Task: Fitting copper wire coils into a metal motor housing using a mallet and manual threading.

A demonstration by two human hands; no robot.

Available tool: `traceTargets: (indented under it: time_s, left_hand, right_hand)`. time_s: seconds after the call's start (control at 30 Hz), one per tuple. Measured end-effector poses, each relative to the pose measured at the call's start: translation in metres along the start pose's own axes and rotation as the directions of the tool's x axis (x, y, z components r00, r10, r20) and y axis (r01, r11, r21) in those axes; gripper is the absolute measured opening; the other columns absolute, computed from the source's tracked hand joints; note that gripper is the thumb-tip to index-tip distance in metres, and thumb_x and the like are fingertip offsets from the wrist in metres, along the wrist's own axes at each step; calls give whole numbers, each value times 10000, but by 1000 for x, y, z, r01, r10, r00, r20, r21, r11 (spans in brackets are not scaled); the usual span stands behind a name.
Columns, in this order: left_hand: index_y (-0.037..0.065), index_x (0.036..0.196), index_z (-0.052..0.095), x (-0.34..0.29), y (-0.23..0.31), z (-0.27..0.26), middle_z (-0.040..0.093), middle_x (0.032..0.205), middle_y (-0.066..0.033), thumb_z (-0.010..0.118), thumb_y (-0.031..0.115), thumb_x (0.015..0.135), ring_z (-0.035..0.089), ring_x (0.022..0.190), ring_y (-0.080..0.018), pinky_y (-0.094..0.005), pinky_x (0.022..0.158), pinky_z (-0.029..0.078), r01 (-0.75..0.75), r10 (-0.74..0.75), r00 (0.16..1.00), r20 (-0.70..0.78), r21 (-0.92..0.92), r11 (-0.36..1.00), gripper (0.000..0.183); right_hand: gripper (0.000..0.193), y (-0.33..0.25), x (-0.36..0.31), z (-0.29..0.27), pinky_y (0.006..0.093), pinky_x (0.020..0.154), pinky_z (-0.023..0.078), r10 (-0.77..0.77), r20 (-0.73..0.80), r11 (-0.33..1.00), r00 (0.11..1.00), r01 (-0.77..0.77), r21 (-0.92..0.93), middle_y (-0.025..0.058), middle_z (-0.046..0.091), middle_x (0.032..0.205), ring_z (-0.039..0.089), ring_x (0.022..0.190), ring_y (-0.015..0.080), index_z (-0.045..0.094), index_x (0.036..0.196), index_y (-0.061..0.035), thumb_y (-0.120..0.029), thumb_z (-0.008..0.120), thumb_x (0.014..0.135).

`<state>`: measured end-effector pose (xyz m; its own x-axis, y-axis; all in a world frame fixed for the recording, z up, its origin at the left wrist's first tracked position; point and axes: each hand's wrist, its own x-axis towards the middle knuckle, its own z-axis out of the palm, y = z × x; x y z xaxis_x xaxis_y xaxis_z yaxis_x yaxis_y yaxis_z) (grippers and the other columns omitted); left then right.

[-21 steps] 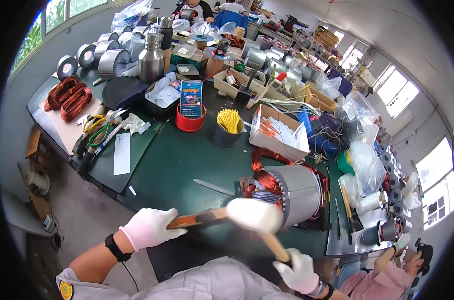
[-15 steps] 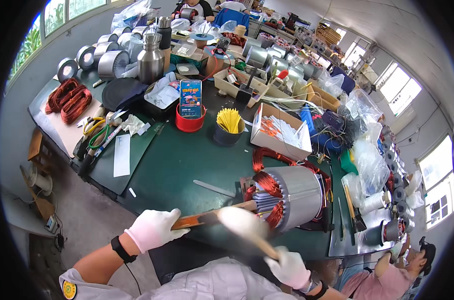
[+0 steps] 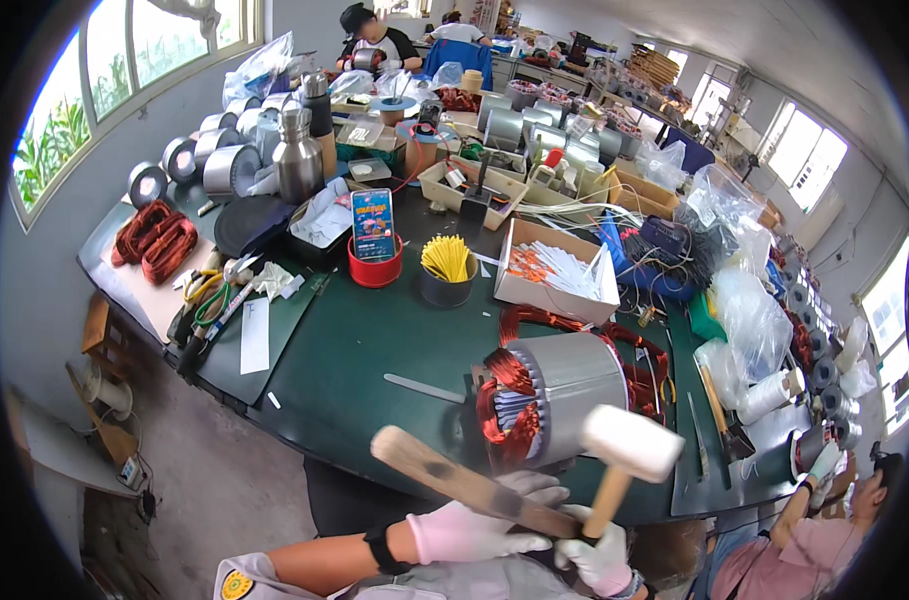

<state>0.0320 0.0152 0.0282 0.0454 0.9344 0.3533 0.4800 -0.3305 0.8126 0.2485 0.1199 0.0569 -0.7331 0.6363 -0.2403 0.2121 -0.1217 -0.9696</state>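
Note:
My left hand [image 3: 475, 525], in a white glove, holds a flat wooden stick [image 3: 440, 478] with a dark-stained middle. The stick slants across that hand, and its lower end meets my right hand [image 3: 597, 560]. In my gloved right hand is the wooden handle of a white-headed mallet [image 3: 633, 443], head up. Beyond both hands a grey motor stator [image 3: 580, 390] lies on its side on the green table. Red-brown copper coils [image 3: 508, 372] bulge from its left end, where white slot strips show. A loose flat strip [image 3: 425, 388] lies left of the stator.
A cup of yellow sticks [image 3: 448, 285], a phone in a red holder [image 3: 375, 262] and a box of white strips [image 3: 565, 285] stand behind. Scissors [image 3: 210, 300] and copper coils [image 3: 157, 243] lie left. A hatchet-like tool [image 3: 730, 430] lies right. A co-worker [image 3: 815, 530] sits at lower right.
The wooden stick has come away from the stator's coil end, drawn back toward me and rightward with my left hand. The mallet, blurred over the stick before, is now raised at the right.

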Motion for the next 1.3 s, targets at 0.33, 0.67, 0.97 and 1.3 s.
traceTargets:
  time_s: [0.33, 0.67, 0.97, 1.3]
  left_hand:
    - [23, 1298, 620, 42, -25, 10, 669, 1066, -186, 600, 78, 868, 692, 958, -341, -422, 773, 581, 88, -194, 978, 75, 694, 714, 434]
    - [72, 1248, 697, 34, 11, 18, 727, 1176, -99, 651, 170, 864, 706, 1101, -252, -402, 993, 566, -347, 140, 922, 360, 616, 707, 399]
    - [151, 851, 611, 149, -13, 139, 562, 784, -24, 649, 230, 835, 629, 771, -228, -402, 780, 509, -160, 118, 987, 111, 567, 808, 89]
    - [108, 841, 611, 150, 3, 124, 601, 741, -44, 620, 181, 860, 649, 685, -213, -360, 656, 498, -307, 161, 949, 270, 688, 658, 75]
  right_hand:
    - [434, 14, -32, -97, 259, 490, 517, 57, -346, 973, 936, 25, 228, 76, 628, 903, 593, 577, 108, 644, 1213, 88, 29, 652, 783]
    - [479, 74, -63, -157, 214, 494, 435, -62, -544, 998, 837, 38, -55, 49, 619, 881, 529, 562, 48, 618, 1254, 38, -115, 732, 816]
    - [428, 30, -23, -134, 413, 770, 571, -393, -251, 779, 884, 176, -602, 178, 681, 1045, 712, 895, 374, 683, 1229, -45, -147, 795, 829]
    - [423, -61, -23, -186, 387, 637, 570, -519, -218, 753, 827, 322, -574, 202, 708, 896, 703, 682, 368, 657, 1222, 5, -150, 758, 842]
